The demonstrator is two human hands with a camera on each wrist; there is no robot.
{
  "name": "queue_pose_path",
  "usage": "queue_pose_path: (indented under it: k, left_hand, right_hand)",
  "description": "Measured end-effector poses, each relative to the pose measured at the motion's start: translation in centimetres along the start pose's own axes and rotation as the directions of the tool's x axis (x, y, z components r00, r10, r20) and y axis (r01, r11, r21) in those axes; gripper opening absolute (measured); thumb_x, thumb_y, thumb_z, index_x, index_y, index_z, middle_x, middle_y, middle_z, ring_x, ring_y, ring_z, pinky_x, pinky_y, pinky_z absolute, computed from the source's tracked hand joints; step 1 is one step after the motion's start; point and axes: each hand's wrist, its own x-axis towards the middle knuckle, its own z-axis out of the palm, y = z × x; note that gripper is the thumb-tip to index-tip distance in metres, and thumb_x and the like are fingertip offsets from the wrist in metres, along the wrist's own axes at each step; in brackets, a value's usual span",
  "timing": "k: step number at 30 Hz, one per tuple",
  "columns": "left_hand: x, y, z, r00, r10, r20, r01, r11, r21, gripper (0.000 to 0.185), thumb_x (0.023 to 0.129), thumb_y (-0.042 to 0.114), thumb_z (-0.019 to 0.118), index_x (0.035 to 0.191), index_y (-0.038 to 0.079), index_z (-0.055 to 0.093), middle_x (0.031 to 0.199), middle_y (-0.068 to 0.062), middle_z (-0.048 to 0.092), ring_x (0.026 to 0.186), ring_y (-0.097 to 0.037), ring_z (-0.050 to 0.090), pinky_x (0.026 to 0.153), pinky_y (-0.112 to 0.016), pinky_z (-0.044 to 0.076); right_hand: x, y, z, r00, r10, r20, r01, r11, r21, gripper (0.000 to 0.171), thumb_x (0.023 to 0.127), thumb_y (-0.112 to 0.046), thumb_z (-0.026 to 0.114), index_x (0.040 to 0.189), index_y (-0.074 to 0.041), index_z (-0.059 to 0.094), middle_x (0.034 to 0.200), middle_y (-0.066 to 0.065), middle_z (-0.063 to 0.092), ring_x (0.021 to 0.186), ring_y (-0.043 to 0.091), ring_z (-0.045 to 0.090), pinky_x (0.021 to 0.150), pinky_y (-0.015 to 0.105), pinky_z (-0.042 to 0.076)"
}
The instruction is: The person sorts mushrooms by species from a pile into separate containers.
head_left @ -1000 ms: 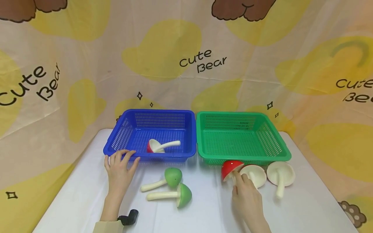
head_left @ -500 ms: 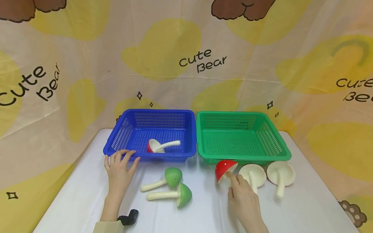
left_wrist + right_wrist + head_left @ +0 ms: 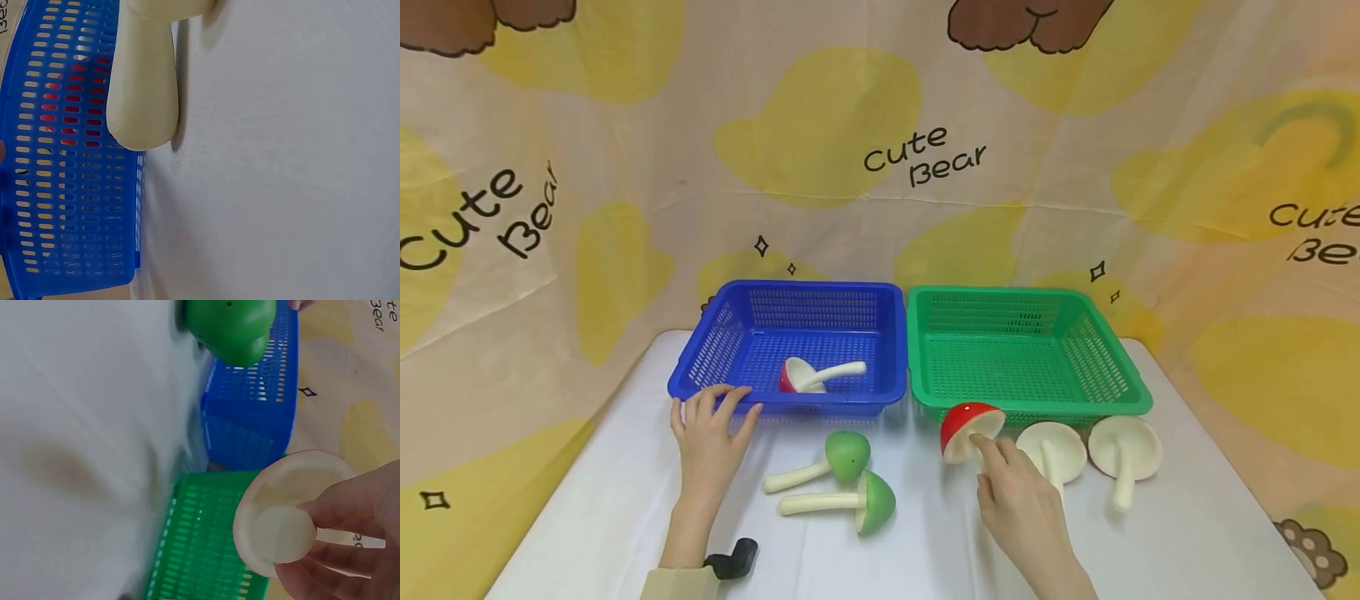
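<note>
Red mushroom: held by its stem in the right hand, lifted off the worktop, just in front of the green basket's near rim; cream underside turned toward the hand.
Left hand: flat on the worktop, fingers spread and relaxed, fingertips touching the near left corner of the blue basket; holding nothing.
Blue basket: on the left of the worktop, touching the green basket side by side; contains one red-capped mushroom lying on its side.
Green mushrooms: two, lying on the worktop between the hands, stems pointing left, caps just beside each other.
Right hand: fingers pinched round the stem of the red mushroom.
Green basket: on the right of the worktop; nothing visible inside.
Cream mushrooms: two, caps down on the worktop, stems toward the viewer, just right of the right hand.
Worktop: white.
</note>
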Motion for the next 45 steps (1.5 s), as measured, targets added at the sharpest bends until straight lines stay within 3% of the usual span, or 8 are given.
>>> queue_pose_path:
  k: [8,14,21,29,45]
  left_hand:
    - [0.0,0.1,-0.1,1.000,0.001,-0.003,-0.001,1.000,0.002,0.026,0.081,0.020,0.076,0.103,0.008,0.069,0.107,-0.016,0.059,0.111,-0.039,0.046,0.108,-0.072,0.012]
    - [0.0,0.2,-0.1,1.000,0.000,0.003,0.000,1.000,0.001,0.027,0.081,0.020,0.076,0.104,0.008,0.069,0.108,-0.016,0.059,0.111,-0.040,0.046,0.108,-0.072,0.012]
    - [0.0,-0.1,0.0,1.000,0.006,-0.004,-0.006,1.000,0.007,0.026,0.081,0.020,0.076,0.103,0.008,0.069,0.107,-0.015,0.060,0.111,-0.039,0.046,0.107,-0.072,0.013]
    - [0.0,-0.5,0.3,1.000,0.012,-0.009,-0.012,1.000,0.009,0.026,0.080,0.021,0.077,0.103,0.009,0.069,0.107,-0.014,0.060,0.110,-0.038,0.047,0.108,-0.071,0.013]
    - [-0.1,-0.2,0.3,1.000,0.009,-0.013,-0.009,1.000,0.012,0.026,0.081,0.021,0.076,0.103,0.010,0.070,0.108,-0.015,0.060,0.110,-0.038,0.047,0.108,-0.071,0.013]
  right_hand:
    - [1.5,-0.4,-0.8,0.999,-0.051,-0.018,0.050,0.999,-0.011,0.047,0.068,0.002,0.072,0.111,-0.015,0.065,0.079,-0.003,0.055,0.066,0.011,0.051,0.043,0.022,0.036]
    - [3.7,-0.9,-1.3,0.997,-0.073,0.005,0.073,0.997,-0.001,0.045,0.073,0.002,0.068,0.114,-0.016,0.064,0.079,-0.002,0.055,0.064,0.011,0.047,0.041,0.018,0.028]
    - [6.5,-2.2,-0.8,0.988,-0.157,-0.005,0.157,0.987,0.046,0.043,0.077,0.003,0.065,0.116,-0.017,0.063,0.081,-0.001,0.056,0.066,0.011,0.046,0.041,0.016,0.026]
    - [9.3,-3.6,0.0,0.981,-0.172,0.085,0.160,0.978,0.133,0.043,0.082,0.000,0.062,0.120,-0.019,0.062,0.077,-0.004,0.051,0.060,0.008,0.036,0.042,0.019,0.026]
    - [15.1,-5.9,2.1,0.935,-0.275,0.225,0.216,0.943,0.254,0.037,0.088,-0.005,0.058,0.123,-0.018,0.058,0.088,0.000,0.058,0.061,0.011,0.046,0.043,0.020,0.034]
